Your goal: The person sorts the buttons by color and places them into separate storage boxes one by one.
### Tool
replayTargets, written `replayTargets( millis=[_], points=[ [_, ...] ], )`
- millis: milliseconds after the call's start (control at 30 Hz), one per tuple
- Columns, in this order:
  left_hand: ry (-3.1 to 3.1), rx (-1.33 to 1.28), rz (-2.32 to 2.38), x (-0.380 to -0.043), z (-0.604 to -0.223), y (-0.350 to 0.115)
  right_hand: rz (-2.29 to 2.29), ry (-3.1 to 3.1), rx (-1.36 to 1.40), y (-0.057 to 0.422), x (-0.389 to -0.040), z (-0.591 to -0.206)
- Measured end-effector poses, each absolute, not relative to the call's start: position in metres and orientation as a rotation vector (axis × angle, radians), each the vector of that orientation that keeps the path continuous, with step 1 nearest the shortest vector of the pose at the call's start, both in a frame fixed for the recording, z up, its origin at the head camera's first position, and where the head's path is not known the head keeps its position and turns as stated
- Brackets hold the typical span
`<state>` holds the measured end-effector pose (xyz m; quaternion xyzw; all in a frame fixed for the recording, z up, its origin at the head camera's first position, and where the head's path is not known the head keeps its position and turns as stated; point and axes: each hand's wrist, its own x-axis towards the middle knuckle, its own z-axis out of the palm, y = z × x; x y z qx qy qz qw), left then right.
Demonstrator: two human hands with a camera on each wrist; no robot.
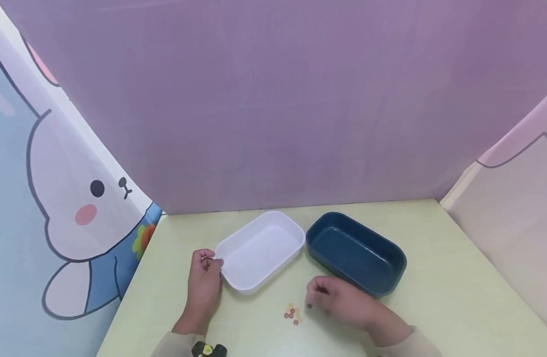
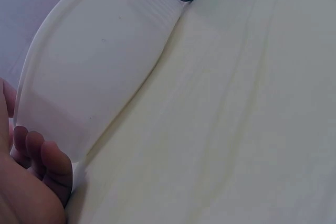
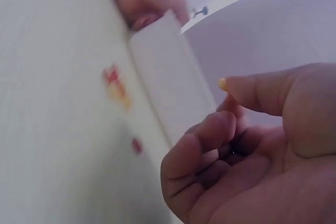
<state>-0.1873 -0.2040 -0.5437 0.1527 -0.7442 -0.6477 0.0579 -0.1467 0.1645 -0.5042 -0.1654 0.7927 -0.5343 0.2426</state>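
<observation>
The left hand (image 1: pixel 205 280) holds the near-left end of a white rectangular tray (image 1: pixel 243 287), its fingertips right at the rim. Over the table just in front of a dark blue tray (image 1: pixel 402 270) is the right hand (image 1: pixel 340 302), fingers curled. At its thumb tip it pinches a tiny yellow piece (image 3: pixel 222 84), which the hand hides in the head view. A small loose group of red and yellow pieces (image 1: pixel 292 315) lies on the table left of the right hand. One dark red piece (image 1: pixel 309 306) lies apart, close below the right fingertips.
The two trays stand corner to corner toward the back of the pale yellow-green table (image 1: pixel 452 297). A purple cloth panel (image 1: pixel 273 109) rises behind it. Panels flank the table, the left one printed with a cartoon rabbit (image 1: pixel 77 213).
</observation>
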Motion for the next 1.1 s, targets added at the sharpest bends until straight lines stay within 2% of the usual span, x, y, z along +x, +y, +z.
replayTargets(
  millis=[233, 467, 733, 1100],
  points=[
    [-2.261, 0.457, -1.952, -0.185, -0.543, -0.203, -1.673, 1.901, -0.337, 0.162, -0.149, -0.465],
    [-2.262, 0.439, -1.940, -0.184, -0.541, -0.206, -1.737, 1.817, -0.303, 0.161, -0.178, -0.431],
    [-2.287, 0.451, -1.923, -0.185, -0.537, -0.200, -1.668, 1.842, -0.339, 0.159, -0.222, -0.419],
    [-2.291, 0.452, -1.900, -0.189, -0.541, -0.199, -1.664, 1.849, -0.250, 0.127, -0.272, -0.398]
  ],
)
